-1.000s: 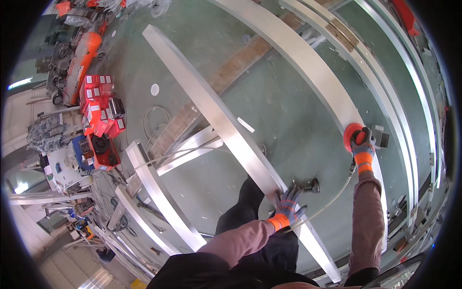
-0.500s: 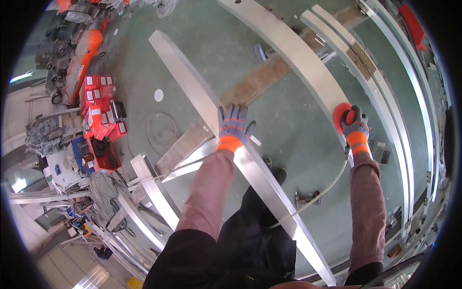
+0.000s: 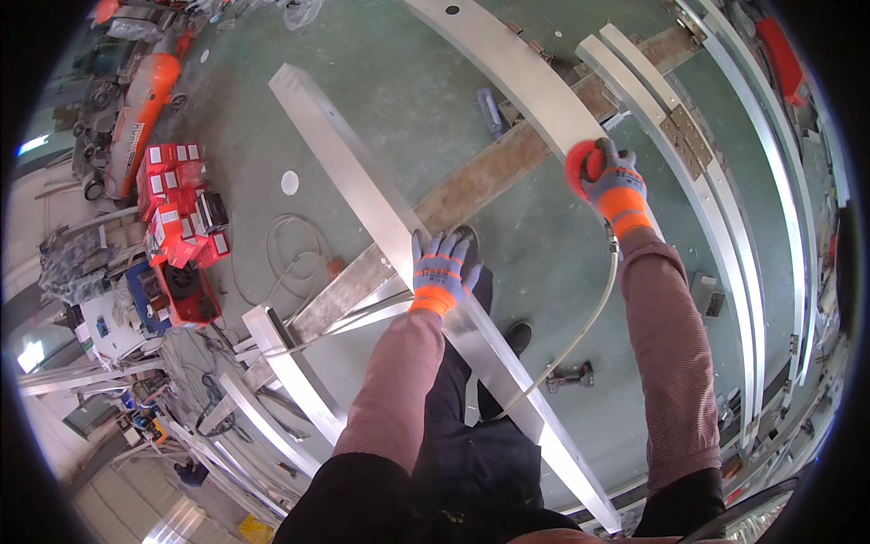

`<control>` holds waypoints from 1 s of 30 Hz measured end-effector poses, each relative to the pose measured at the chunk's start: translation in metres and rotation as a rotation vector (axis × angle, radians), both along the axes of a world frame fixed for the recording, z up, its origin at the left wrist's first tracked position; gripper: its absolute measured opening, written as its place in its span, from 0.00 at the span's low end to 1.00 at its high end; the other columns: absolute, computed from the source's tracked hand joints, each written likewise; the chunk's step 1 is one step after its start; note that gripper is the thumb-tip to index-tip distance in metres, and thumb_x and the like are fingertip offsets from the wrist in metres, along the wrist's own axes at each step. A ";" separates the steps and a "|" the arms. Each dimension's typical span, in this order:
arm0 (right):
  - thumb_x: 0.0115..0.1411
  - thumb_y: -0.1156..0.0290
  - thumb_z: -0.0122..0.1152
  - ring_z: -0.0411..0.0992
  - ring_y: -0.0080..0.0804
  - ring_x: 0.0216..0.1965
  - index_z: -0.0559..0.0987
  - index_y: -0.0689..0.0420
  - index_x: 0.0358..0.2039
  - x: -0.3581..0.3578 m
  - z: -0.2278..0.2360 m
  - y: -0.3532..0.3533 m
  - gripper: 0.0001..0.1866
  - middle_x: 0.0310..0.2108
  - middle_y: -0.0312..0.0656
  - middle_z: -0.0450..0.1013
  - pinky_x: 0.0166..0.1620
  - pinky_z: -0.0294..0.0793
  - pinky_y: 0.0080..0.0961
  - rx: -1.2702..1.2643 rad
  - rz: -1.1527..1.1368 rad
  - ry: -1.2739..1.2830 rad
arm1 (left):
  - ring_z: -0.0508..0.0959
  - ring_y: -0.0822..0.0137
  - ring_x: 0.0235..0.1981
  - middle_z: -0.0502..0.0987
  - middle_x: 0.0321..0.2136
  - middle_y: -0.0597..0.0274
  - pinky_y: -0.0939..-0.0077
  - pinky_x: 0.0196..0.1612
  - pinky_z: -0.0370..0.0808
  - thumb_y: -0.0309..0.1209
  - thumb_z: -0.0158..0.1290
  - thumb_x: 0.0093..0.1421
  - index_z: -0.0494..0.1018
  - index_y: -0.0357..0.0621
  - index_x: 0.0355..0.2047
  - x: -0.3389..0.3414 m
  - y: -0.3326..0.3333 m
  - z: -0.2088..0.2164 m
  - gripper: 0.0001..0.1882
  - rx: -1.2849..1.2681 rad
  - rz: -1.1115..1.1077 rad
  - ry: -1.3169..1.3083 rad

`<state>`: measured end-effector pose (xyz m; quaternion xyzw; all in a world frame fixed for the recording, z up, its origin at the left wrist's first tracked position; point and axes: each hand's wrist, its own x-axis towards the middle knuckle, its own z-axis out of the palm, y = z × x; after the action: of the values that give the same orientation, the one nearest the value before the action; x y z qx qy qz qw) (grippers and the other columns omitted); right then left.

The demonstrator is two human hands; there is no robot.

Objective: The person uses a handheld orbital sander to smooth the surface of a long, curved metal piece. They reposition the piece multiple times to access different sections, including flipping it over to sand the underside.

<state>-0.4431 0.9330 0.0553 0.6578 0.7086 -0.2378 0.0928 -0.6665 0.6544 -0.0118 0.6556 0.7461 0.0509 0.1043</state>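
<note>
My gloved right hand (image 3: 623, 189) is closed round an air sander (image 3: 582, 170) with a red round pad. The pad lies against the surface of a wide, curved pale metal beam (image 3: 521, 77). From the sander an air hose (image 3: 591, 326) runs down toward my legs. My gloved left hand (image 3: 439, 272) rests flat, fingers stretched, on a long straight metal beam (image 3: 349, 163) that slants past my legs. Both gloves are grey with orange cuffs.
A brown support plank (image 3: 480, 177) passes under the beams. More curved beams (image 3: 648, 104) stand on the right, near a grey box (image 3: 708, 295). A cordless drill (image 3: 571, 376) lies on the floor. On the left are red boxes (image 3: 172, 195), an orange cylinder (image 3: 149, 109) and a coiled hose (image 3: 294, 258).
My right hand has moved the sander farther away and leftward along the curved beam. The left hand stays on the straight beam. My legs have shifted, and the drill shows more fully.
</note>
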 end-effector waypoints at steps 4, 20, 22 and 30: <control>0.48 0.56 0.71 0.74 0.59 0.54 0.67 0.37 0.63 -0.042 -0.004 0.028 0.40 0.62 0.54 0.62 0.54 0.78 0.45 -0.002 0.052 0.004 | 0.73 0.53 0.59 0.79 0.52 0.60 0.29 0.68 0.46 0.52 0.57 0.56 0.80 0.51 0.48 -0.001 0.006 -0.002 0.25 0.000 0.010 -0.021; 0.49 0.58 0.72 0.72 0.59 0.57 0.64 0.41 0.63 -0.261 0.008 0.174 0.40 0.63 0.54 0.58 0.52 0.80 0.47 -0.100 0.198 -0.076 | 0.66 0.56 0.65 0.73 0.60 0.59 0.24 0.67 0.42 0.55 0.51 0.59 0.78 0.55 0.53 -0.008 0.010 0.003 0.28 -0.353 -0.023 -0.233; 0.47 0.60 0.72 0.71 0.60 0.57 0.66 0.42 0.60 -0.272 0.016 0.183 0.38 0.62 0.55 0.59 0.52 0.79 0.47 -0.164 0.221 -0.106 | 0.65 0.55 0.66 0.71 0.61 0.60 0.24 0.66 0.44 0.54 0.51 0.59 0.76 0.56 0.55 -0.010 0.008 0.003 0.28 -0.391 -0.013 -0.296; 0.48 0.53 0.72 0.72 0.60 0.57 0.67 0.39 0.61 -0.214 -0.004 0.132 0.40 0.61 0.58 0.60 0.56 0.76 0.46 -0.069 0.148 -0.102 | 0.70 0.50 0.62 0.74 0.58 0.59 0.21 0.65 0.43 0.46 0.58 0.57 0.76 0.54 0.54 -0.056 0.039 0.024 0.25 -0.223 0.029 -0.689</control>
<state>-0.6569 1.0651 0.0512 0.6112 0.7411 -0.2208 0.1689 -0.7222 0.6933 0.0124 0.5741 0.6773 0.1884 0.4198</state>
